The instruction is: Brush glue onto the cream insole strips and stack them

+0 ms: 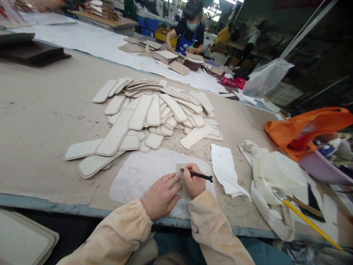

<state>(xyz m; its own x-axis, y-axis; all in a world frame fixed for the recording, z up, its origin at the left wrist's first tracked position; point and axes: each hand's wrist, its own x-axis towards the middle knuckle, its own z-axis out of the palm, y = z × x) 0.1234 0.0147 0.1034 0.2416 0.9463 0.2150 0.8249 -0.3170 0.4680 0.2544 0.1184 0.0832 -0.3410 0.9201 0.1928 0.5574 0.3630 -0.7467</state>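
Note:
A small slip of paper (180,168) with faint marks lies on a white sheet (135,176) near the table's front edge. My left hand (162,195) rests flat with fingers extended, its fingertips at the slip's left side; a ring shows on one finger. Closed around a black pen (200,175), my right hand (194,182) holds the tip against the slip. Beyond both hands spreads a heap of cream-coloured, rounded flat pieces (140,112). A crumpled white paper strip (223,165) lies to the right of my right hand.
At right are a whitish cloth (271,176), a yellow-handled tool (311,224), an orange bag (298,130) and a purple basin (320,165). Dark stacked sheets (33,51) lie at far left. Across the table, a person in a blue apron (185,42) works beside stacked panels (165,56).

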